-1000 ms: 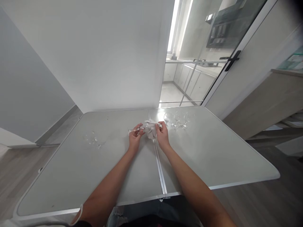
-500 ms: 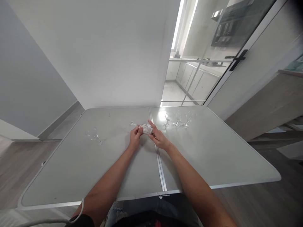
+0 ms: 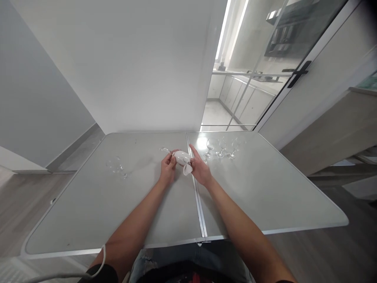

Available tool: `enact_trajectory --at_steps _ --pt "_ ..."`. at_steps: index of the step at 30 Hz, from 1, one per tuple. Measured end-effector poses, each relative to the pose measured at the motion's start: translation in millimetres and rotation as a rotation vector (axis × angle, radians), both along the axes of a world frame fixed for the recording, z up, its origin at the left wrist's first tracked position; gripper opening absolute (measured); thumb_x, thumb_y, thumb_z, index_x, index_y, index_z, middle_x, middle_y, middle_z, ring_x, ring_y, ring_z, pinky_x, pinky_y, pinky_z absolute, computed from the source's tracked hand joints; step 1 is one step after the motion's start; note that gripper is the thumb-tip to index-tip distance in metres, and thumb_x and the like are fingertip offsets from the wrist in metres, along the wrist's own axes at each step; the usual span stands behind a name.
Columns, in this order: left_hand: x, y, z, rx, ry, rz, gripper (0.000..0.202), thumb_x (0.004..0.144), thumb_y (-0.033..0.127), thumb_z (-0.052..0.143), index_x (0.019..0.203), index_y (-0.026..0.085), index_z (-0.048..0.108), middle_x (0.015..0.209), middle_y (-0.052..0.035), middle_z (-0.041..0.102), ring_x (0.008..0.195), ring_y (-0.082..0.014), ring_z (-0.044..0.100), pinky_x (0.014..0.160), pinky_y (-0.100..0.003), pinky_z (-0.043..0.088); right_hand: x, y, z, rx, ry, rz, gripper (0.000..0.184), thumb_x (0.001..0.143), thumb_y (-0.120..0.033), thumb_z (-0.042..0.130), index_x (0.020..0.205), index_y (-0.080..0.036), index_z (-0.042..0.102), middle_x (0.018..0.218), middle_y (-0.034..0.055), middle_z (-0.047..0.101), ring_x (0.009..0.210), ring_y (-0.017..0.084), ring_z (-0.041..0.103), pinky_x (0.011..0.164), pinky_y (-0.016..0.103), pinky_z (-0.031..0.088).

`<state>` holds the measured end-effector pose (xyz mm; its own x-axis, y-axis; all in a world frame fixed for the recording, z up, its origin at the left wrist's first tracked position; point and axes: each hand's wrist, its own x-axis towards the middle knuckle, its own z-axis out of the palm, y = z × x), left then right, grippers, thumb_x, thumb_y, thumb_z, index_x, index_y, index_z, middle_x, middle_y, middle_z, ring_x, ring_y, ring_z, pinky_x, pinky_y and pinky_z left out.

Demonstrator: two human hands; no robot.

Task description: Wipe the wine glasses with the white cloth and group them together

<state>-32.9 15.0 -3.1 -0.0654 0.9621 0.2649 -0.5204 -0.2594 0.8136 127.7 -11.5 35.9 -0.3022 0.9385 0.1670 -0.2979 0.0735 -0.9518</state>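
Over the table's middle, a stemmed wine glass [image 3: 179,156] is held on its side, its foot pointing to the far left and its mouth to the right. My left hand [image 3: 167,168] pinches it where the stem meets the bowl. White cloth fills the bowl, and a loose corner of the cloth [image 3: 187,169] hangs out at the mouth. Against that mouth, my right hand [image 3: 201,170] grips the cloth, with one finger stretched out beyond it. Its other fingertips are partly hidden by the glass and cloth.
Three clear stemmed glasses [image 3: 220,149] stand upright in a row at the back right. Clear glassware [image 3: 116,165] lies on its side at the left. A metal seam [image 3: 198,200] divides the grey-white table [image 3: 253,196]. A wall and glazed door [image 3: 250,86] rise behind it.
My right hand has shifted slightly right, and a corner of the cloth now hangs out at the glass's mouth. The foot end of the glass has tipped up a little.
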Motion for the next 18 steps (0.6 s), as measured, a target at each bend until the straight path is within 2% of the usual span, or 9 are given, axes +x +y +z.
enact_trajectory --at_steps 2,3,6,8,10,13,16,18 --pt "0 2 -4.2 -0.023 -0.014 0.062 0.038 0.081 0.05 0.074 0.098 0.016 0.074 0.101 -0.0077 0.069 0.088 -0.016 0.062 0.078 -0.025 0.048 1 2 -5.8 0.244 -0.27 0.04 0.091 0.089 -0.043 0.057 0.161 -0.024 0.005 0.09 0.0023 0.066 0.078 0.019 0.06 0.084 0.038 0.051" --pt "0 3 -6.4 -0.041 -0.012 0.093 0.035 0.081 0.049 0.074 0.09 0.015 0.074 0.091 -0.0053 0.067 0.081 -0.0135 0.06 0.074 -0.024 0.047 1 4 -9.2 0.377 -0.425 0.062 0.093 0.089 -0.035 0.059 0.161 -0.023 0.001 0.092 0.0024 0.067 0.079 0.019 0.06 0.09 0.041 0.049" --pt "0 5 -11.7 -0.1 0.015 0.172 0.035 0.078 0.046 0.077 0.07 0.015 0.066 0.067 0.0022 0.055 0.062 -0.0085 0.048 0.061 -0.021 0.041 3 13 -17.8 0.712 -0.798 0.097 0.084 0.086 -0.011 0.047 0.161 -0.023 0.009 0.09 0.0016 0.067 0.08 0.019 0.061 0.111 0.055 0.033" --pt "0 6 -13.0 -0.119 0.025 0.188 0.037 0.075 0.047 0.079 0.065 0.015 0.062 0.062 0.0039 0.051 0.059 -0.0082 0.046 0.059 -0.021 0.039 3 16 -19.8 0.782 -0.859 0.084 0.085 0.082 -0.003 0.041 0.16 -0.026 0.015 0.089 0.0006 0.068 0.079 0.019 0.061 0.117 0.058 0.023" --pt "0 6 -12.1 -0.123 0.007 0.161 0.034 0.075 0.047 0.08 0.07 0.016 0.066 0.068 0.0019 0.057 0.066 -0.0098 0.051 0.064 -0.021 0.043 2 15 -18.3 0.678 -0.758 0.076 0.084 0.082 -0.004 0.04 0.16 -0.028 0.017 0.093 0.0003 0.069 0.082 0.019 0.062 0.113 0.055 0.031" --pt "0 3 -7.0 -0.109 -0.043 0.052 0.033 0.079 0.048 0.077 0.089 0.017 0.074 0.096 -0.0056 0.068 0.086 -0.0151 0.06 0.076 -0.024 0.048 0 10 -13.0 0.337 -0.366 0.105 0.083 0.084 -0.013 0.049 0.159 -0.028 0.017 0.098 0.0012 0.07 0.086 0.018 0.062 0.095 0.041 0.049" --pt "0 -1 0.5 -0.065 -0.064 -0.058 0.04 0.081 0.05 0.074 0.106 0.018 0.074 0.123 -0.0113 0.065 0.1 -0.0198 0.062 0.082 -0.027 0.049 -2 8 -8.6 0.02 0.063 0.135 0.095 0.077 -0.016 0.062 0.158 -0.031 0.014 0.102 0.0015 0.07 0.083 0.018 0.064 0.083 0.035 0.053" --pt "0 -3 4.8 -0.044 -0.075 -0.095 0.044 0.08 0.048 0.076 0.112 0.019 0.073 0.132 -0.0122 0.062 0.104 -0.0209 0.062 0.084 -0.028 0.049 -3 8 -7.5 -0.109 0.238 0.137 0.097 0.073 -0.017 0.066 0.157 -0.032 0.02 0.104 0.0021 0.07 0.085 0.019 0.065 0.082 0.036 0.054"
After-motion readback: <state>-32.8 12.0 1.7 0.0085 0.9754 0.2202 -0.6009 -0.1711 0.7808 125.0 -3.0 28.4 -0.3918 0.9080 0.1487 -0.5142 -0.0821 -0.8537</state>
